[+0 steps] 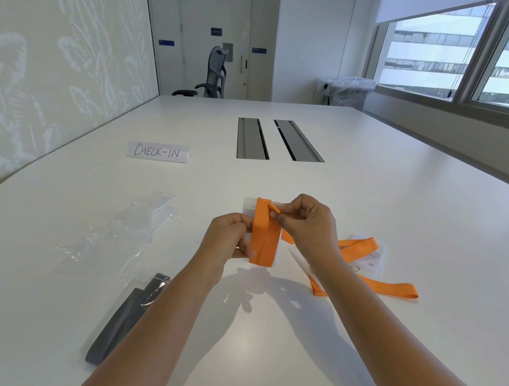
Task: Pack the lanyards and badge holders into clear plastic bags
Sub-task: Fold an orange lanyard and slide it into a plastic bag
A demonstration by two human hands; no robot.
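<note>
An orange lanyard [265,235], folded over what seems a clear badge holder [250,206], is pinched above the table [374,180] by the left hand [229,237] and right hand [306,223]; clear bags [123,229] lie left.

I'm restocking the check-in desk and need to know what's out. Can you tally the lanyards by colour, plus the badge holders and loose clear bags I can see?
Orange lanyards: 2, one wound round a holder in both hands, one loose on the table
Grey lanyards: 1, already bagged
Badge holders: 2 visible
Empty clear bags: at least 1, a crumpled pile
Total: 6
</note>
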